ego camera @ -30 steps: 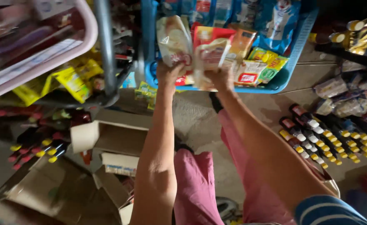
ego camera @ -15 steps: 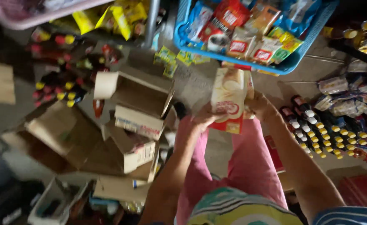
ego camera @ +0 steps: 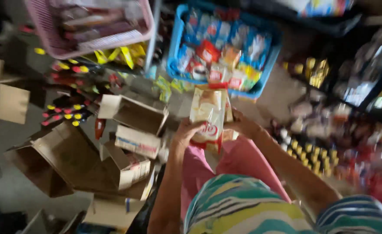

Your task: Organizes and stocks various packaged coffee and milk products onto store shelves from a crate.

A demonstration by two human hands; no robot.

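In the head view, both hands grip a cream and red snack packet (ego camera: 209, 116) upright above the person's pink-clad knees. The left hand (ego camera: 185, 130) has its fingers wrapped around the packet's left edge, and the right hand (ego camera: 242, 125) clasps the right edge from behind. Just beyond the packet sits a blue basket (ego camera: 173, 52) full of small packets. Open cardboard boxes (ego camera: 130, 115) lie on the floor to the left, near a pink basket (ego camera: 145, 26); rows of yellow-capped bottles (ego camera: 305, 151) stand to the right, blurred.

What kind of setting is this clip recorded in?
Probably a small grocery shop or its stockroom. A blue plastic basket holds many snack packets, rows of yellow-capped bottles stand on the floor, and opened brown cardboard cartons lie about. Both hands hold cream-coloured packets.
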